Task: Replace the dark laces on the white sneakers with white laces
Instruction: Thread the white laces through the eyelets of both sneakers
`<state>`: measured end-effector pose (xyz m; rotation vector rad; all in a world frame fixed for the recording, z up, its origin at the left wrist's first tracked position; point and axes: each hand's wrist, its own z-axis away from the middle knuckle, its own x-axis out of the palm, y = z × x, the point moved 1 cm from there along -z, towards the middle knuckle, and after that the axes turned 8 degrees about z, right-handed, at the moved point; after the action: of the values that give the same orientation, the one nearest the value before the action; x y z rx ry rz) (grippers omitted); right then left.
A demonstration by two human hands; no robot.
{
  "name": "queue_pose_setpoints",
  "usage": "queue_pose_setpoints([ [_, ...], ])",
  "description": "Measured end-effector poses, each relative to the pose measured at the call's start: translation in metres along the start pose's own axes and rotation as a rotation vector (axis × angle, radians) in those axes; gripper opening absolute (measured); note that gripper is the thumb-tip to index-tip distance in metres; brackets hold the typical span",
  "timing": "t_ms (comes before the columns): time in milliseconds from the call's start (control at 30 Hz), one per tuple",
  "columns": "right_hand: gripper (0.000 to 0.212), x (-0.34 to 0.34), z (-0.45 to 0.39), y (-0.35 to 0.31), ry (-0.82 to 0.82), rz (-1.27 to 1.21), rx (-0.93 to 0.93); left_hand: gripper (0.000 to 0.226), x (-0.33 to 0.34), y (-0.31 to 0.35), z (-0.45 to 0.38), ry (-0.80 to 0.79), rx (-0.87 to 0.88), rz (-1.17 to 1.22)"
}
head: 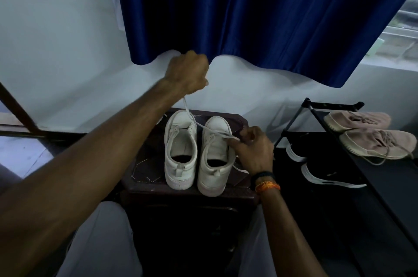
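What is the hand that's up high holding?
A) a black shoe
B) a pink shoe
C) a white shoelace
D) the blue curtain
C: the raised left hand grips a white lace that runs down to the right-hand white sneaker.

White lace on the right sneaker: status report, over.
Left hand raised, gripping white lace taut. Right hand pinching lace at right sneaker eyelets. Left sneaker alongside, lacing unclear. Nothing in the way.

white sneakers (196,152) side by side, white lace (192,118) taut
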<state>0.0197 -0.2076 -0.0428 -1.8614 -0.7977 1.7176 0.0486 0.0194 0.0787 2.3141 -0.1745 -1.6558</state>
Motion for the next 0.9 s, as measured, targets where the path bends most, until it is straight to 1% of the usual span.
queue_pose_setpoints([
  [33, 0.029, 0.0, 0.0, 0.002, -0.02, -0.008, -0.003, 0.03, 0.004, -0.003, 0.002, -0.008, -0.012, 0.058],
  [100, 0.021, -0.001, -0.001, 0.003, -0.066, -0.016, -0.017, 0.025, 0.013, -0.006, 0.009, -0.087, -0.011, 0.297],
  [133, 0.022, -0.001, 0.0, 0.003, -0.083, -0.021, -0.027, 0.021, 0.017, -0.003, 0.014, -0.141, 0.008, 0.412],
  [167, 0.027, -0.002, 0.0, 0.002, -0.094, -0.031, -0.035, 0.018, 0.021, 0.001, 0.02, -0.21, 0.03, 0.509],
  [233, 0.037, -0.003, 0.0, -0.001, -0.102, -0.058, -0.033, 0.011, 0.027, 0.014, 0.034, -0.39, 0.072, 0.697],
  [267, 0.037, -0.003, 0.0, -0.002, -0.108, -0.068, -0.032, 0.01, 0.03, 0.02, 0.039, -0.471, 0.085, 0.781],
  [300, 0.034, -0.003, 0.0, -0.002, -0.114, -0.072, -0.032, 0.012, 0.035, 0.022, 0.041, -0.516, 0.099, 0.809],
  [333, 0.032, -0.002, 0.0, -0.001, -0.12, -0.083, -0.038, 0.015, 0.038, 0.023, 0.041, -0.519, 0.117, 0.775],
  [367, 0.03, -0.002, 0.001, -0.001, -0.119, -0.095, -0.042, 0.02, 0.037, 0.021, 0.04, -0.477, 0.126, 0.694],
  [433, 0.027, -0.001, 0.003, -0.002, -0.096, -0.074, -0.079, 0.028, 0.03, 0.009, 0.032, -0.296, 0.074, 0.532],
  [467, 0.026, -0.001, 0.005, -0.004, -0.067, -0.036, -0.115, 0.03, 0.024, 0.0, 0.028, -0.195, 0.026, 0.494],
  [533, 0.026, -0.001, 0.008, -0.011, 0.011, 0.065, -0.21, 0.029, 0.011, -0.015, 0.023, -0.044, -0.04, 0.495],
  [567, 0.026, -0.001, 0.009, -0.017, 0.044, 0.128, -0.262, 0.028, 0.007, -0.02, 0.022, -0.008, -0.05, 0.505],
  [600, 0.026, 0.0, 0.012, -0.025, 0.067, 0.194, -0.324, 0.027, 0.004, -0.022, 0.021, 0.002, -0.05, 0.513],
  [667, 0.032, 0.005, 0.02, -0.043, 0.062, 0.313, -0.466, 0.027, 0.003, -0.019, 0.023, -0.048, -0.034, 0.559],
  [733, 0.04, 0.008, 0.028, -0.055, -0.011, 0.38, -0.608, 0.024, 0.007, -0.01, 0.028, -0.151, -0.004, 0.649],
  [767, 0.038, 0.008, 0.03, -0.056, -0.067, 0.375, -0.653, 0.023, 0.01, -0.004, 0.03, -0.201, 0.006, 0.682],
  [833, 0.033, 0.003, 0.027, -0.05, -0.199, 0.245, -0.632, 0.021, 0.02, 0.004, 0.034, -0.27, 0.003, 0.744],
  [867, 0.037, 0.0, 0.026, -0.045, -0.247, 0.13, -0.59, 0.021, 0.025, 0.008, 0.036, -0.291, -0.006, 0.776],
  [900, 0.04, -0.003, 0.024, -0.04, -0.25, 0.04, -0.563, 0.021, 0.031, 0.011, 0.037, -0.307, -0.011, 0.794],
])
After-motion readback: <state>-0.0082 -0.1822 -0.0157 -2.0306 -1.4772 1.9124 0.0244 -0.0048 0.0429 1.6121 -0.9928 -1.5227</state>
